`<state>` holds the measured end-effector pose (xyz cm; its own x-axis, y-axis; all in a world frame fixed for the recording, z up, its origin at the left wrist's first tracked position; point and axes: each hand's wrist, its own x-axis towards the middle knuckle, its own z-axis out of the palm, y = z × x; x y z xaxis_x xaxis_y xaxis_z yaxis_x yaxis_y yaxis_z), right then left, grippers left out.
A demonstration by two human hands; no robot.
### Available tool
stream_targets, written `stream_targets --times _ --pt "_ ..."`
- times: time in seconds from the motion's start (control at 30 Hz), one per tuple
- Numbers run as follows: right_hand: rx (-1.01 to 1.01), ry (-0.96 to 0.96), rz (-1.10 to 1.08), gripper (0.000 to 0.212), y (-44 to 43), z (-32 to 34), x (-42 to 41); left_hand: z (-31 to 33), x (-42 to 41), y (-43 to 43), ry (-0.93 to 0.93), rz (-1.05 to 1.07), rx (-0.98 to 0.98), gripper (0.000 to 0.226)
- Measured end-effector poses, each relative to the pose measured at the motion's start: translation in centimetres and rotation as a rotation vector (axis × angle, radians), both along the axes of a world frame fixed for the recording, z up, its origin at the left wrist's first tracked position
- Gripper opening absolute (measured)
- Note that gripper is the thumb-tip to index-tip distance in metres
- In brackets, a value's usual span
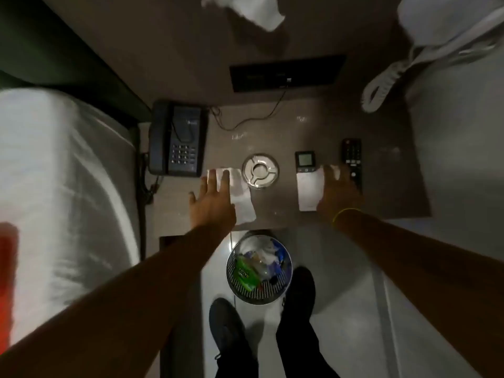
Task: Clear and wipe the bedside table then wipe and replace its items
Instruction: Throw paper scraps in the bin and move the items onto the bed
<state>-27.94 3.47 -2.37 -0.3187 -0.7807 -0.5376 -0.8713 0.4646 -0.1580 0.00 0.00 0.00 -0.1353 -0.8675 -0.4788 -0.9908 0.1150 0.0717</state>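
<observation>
Both hands reached onto the bedside table [381, 126], which was not yet cleared.

The left hand [211, 200] lay flat with fingers spread over a white cloth [242, 197] just left of the ashtray [260, 170]. The right hand [339, 190] rested with fingers extended, not visibly clenched on anything, between a white card [309, 190] and the remote control [351, 156]. The remote's long axis ran away from the person, touching or just beside the fingertips on their right; the right hand was clearly nearer. The telephone [177, 139] sat at the left edge.
</observation>
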Motion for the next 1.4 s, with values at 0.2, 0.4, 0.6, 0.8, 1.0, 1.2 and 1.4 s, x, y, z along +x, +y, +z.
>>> stream_targets --times 0.2,0.4,0.6,0.8,1.0,1.2,1.4 --pt "-0.188 0.092 0.071 0.071 0.8 -4.8 -1.9 -6.3 0.2 -0.1 -0.026 -0.028 -0.106 0.072" --pt "-0.259 0.007 -0.035 0.055 1.2 -3.5 -1.1 -5.1 0.3 -0.2 -0.061 -0.14 -0.15 0.035" --pt "-0.424 -0.106 -0.249 0.03 2.9 0.6 2.0 -2.9 0.6 0.4 0.058 -0.115 -0.164 0.042" --pt "-0.419 -0.28 -0.216 0.017 8.1 3.2 7.4 1.5 0.7 6.2 0.274 -0.034 -0.082 0.047" --pt "-0.025 -0.332 -0.175 0.018 12.8 -0.1 13.0 -1.6 1.6 13.2 0.221 0.097 0.287 0.037" --pt "0.162 -0.355 -0.111 0.023 13.5 -6.6 16.2 -7.5 1.3 16.9 0.279 0.338 0.417 0.029" --pt "0.244 -0.287 0.018 0.044 12.2 -11.3 17.3 -11.7 -0.2 16.6 0.384 0.401 0.538 0.039"
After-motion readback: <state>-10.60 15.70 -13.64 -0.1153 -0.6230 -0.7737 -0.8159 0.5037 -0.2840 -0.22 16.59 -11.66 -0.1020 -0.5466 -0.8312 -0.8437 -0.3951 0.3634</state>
